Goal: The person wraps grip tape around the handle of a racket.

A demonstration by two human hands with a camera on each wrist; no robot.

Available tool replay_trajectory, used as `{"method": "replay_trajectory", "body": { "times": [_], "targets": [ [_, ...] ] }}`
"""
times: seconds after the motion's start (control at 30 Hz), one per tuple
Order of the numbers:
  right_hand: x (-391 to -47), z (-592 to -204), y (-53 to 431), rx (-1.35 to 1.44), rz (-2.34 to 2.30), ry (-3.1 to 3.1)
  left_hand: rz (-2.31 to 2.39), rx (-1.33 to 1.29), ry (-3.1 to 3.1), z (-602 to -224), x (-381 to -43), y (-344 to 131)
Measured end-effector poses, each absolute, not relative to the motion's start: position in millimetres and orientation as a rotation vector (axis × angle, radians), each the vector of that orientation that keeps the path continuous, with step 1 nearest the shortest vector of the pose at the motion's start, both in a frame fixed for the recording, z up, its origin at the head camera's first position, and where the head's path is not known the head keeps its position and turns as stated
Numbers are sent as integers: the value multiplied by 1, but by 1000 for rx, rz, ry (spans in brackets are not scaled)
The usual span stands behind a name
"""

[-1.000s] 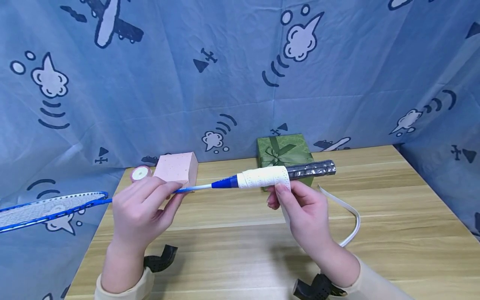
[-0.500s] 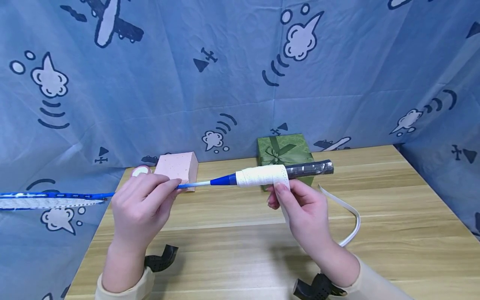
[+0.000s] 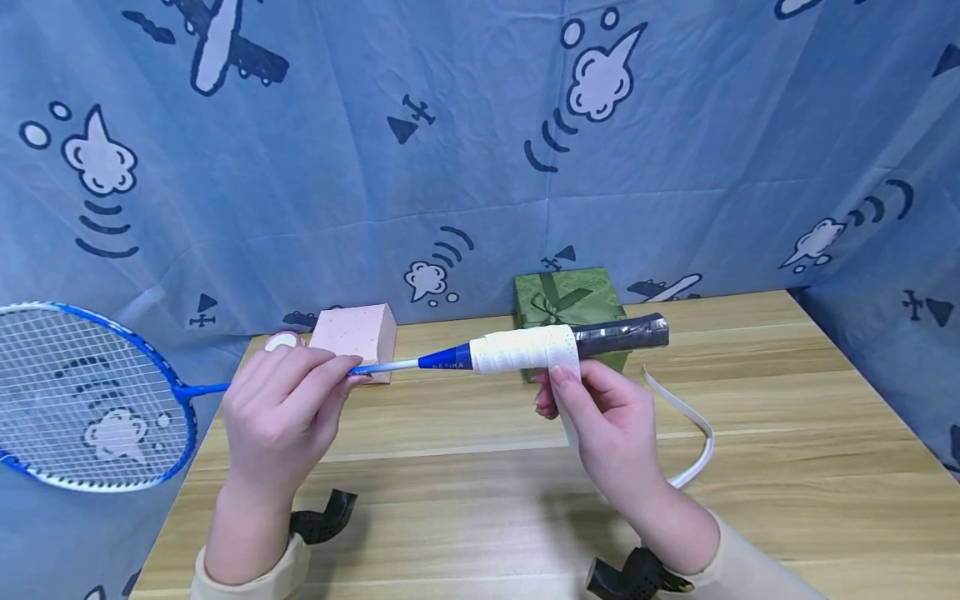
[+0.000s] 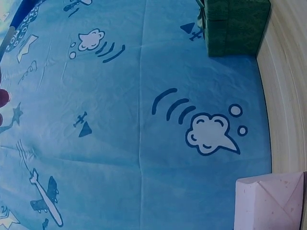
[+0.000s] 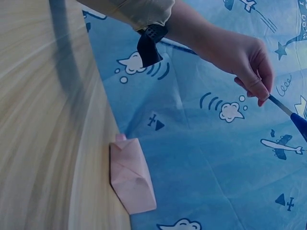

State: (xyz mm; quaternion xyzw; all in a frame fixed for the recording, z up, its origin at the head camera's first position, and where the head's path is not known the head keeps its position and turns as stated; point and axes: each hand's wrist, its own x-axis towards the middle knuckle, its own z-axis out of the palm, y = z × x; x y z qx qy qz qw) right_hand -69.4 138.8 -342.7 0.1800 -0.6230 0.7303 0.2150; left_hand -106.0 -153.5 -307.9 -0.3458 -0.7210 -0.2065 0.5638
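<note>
A blue and white badminton racket [image 3: 446, 358] is held level above the table, its strung head at the far left. My left hand [image 3: 281, 408] pinches the shaft; the right wrist view shows this left hand [image 5: 242, 60] too. White perforated grip tape [image 3: 517, 348] is wound round the handle beside the blue cone. The rest of the handle [image 3: 622, 335] is bare, dark and shiny. Between thumb and fingers my right hand [image 3: 611, 429] pinches the tape's strip just under the handle. Only fingertips [image 4: 4, 98] and part of the blue cone appear in the left wrist view.
A green gift box [image 3: 570, 296] with a bow stands at the back of the wooden table [image 3: 810, 433]. A pink box [image 3: 352, 329] and a small round roll [image 3: 283, 340] sit at back left. A white strip [image 3: 701, 433] curves by my right forearm. Behind hangs a blue patterned curtain.
The racket has turned about its shaft: its head went from nearly edge-on to showing its strings broadly. My right hand stays at the tape, and the loose white strip has shifted slightly.
</note>
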Motion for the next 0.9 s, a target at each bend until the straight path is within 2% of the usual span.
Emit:
{"method": "replay_trajectory", "body": {
  "times": [0.47,0.9],
  "targets": [
    [-69,-344,139,482,2051,-1735,-473,-874,-1777,-311,-105,-156],
    [-70,-344,139,497,2053,-1735,-506,-807,-1698,-310,-106,-155]
  ]
}}
